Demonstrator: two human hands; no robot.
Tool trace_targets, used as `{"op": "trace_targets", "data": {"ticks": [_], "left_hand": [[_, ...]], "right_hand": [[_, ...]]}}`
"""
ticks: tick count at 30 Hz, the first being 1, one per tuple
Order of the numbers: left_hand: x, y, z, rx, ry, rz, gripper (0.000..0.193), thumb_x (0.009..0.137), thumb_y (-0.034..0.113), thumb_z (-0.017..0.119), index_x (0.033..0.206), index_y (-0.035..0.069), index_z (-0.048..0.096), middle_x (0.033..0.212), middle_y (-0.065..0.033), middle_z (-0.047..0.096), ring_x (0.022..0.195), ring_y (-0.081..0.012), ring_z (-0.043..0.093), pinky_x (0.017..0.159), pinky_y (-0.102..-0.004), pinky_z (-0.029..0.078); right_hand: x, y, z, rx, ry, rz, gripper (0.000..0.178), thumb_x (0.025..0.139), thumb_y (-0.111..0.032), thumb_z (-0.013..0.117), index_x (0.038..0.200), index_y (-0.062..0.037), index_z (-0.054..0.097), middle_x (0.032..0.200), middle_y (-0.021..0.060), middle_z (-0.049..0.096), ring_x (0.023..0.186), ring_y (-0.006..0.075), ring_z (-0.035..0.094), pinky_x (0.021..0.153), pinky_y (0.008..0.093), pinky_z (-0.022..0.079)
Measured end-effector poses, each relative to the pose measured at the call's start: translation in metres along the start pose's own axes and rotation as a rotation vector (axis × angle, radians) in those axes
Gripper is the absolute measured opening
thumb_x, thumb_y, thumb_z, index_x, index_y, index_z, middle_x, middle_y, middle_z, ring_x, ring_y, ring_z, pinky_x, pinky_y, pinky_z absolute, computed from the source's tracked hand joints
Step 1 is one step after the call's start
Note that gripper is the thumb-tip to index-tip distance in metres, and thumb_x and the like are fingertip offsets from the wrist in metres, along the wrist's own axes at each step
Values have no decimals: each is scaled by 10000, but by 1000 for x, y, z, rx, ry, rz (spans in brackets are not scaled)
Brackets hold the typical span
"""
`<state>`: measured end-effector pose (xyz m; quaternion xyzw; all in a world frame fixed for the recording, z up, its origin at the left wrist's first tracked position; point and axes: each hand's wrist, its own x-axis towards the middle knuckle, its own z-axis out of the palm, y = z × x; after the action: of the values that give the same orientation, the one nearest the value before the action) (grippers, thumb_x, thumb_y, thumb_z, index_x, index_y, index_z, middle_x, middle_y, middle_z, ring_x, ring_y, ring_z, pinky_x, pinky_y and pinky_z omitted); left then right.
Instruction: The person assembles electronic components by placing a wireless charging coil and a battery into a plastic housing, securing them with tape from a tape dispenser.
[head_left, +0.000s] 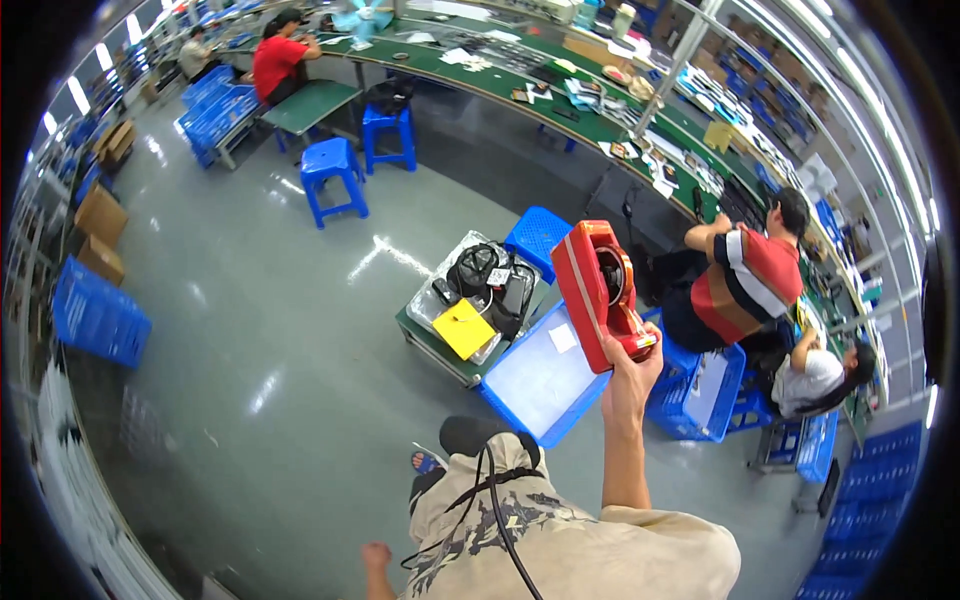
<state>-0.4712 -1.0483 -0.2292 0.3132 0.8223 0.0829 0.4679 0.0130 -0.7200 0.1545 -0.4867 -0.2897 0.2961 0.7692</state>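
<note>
My right hand (632, 372) is closed around the lower end of a red tape dispenser (580, 290). The dispenser is raised in front of me, tilted, with a round ring showing in its open side. Behind and below it lies a shallow blue tray (505, 388) with a pale bottom and a white paper label (562, 338). My left hand (376, 556) hangs low beside my body, away from any object; its fingers are too small and unclear to make out.
A low green table (430, 343) carries black gear and a yellow sheet (464, 329). Blue stools (333, 175) stand farther left. At right, a person in a striped shirt (740, 285) sits at the long green workbench (480, 75), near a blue crate (700, 405).
</note>
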Motion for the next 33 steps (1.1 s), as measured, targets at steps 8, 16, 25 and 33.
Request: {"op": "trace_targets", "data": {"ticks": [8,16,25,33], "left_hand": [[278,194,-290,-263,443,264,43,826,30,595,800,48,624,649,-36,591,560,-114,541,511,-301,453],[345,381,-282,393,259,646,151,738,4,570,857,51,649,768,-169,628,761,-337,606,726,-417,491],[454,428,-281,620,58,787,137,706,57,591,798,35,691,720,-173,679,711,-320,663,716,-423,526],[620,542,-401,616,106,448,131,745,98,621,725,-3,703,765,-248,691,759,-385,708,727,-466,546]], "right_hand": [[25,55,100,-46,221,-21,486,765,98,765,1102,-67,457,1335,152,521,1201,238,566,1020,357,503],[63,115,176,-281,473,-129,494,774,75,771,1143,-45,465,1310,153,551,1168,231,574,984,341,513],[114,154,271,-317,690,-152,442,808,116,700,1149,-30,459,1323,156,555,1155,224,578,983,348,510],[170,184,381,-282,872,-217,486,816,101,692,1230,9,454,1190,132,564,1040,204,615,911,334,538]]}}
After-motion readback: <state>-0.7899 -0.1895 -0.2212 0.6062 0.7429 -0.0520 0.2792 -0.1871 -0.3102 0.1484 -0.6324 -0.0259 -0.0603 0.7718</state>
